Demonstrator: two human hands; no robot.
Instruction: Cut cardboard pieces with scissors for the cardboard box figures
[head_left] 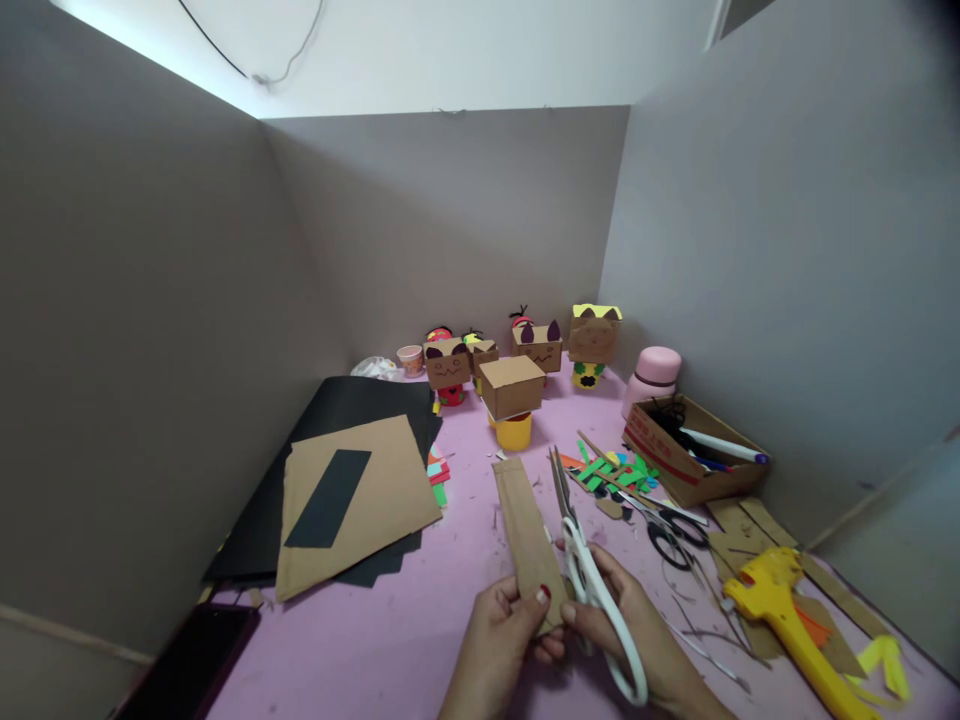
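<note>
My left hand [499,635] pinches the near end of a long brown cardboard strip [525,530], which points away from me over the pink table [390,640]. My right hand [637,640] holds white-handled scissors [589,575], fingers through the loops. The blades point away, just right of the strip, and look nearly closed. The two hands touch at the strip's near end.
Black and brown sheets [352,490] lie at left, a dark phone [191,665] at the near left. Cardboard box figures [514,385] stand at the back. A cardboard tray of pens [694,450], black scissors [671,535], paper scraps and a yellow glue gun [787,620] fill the right.
</note>
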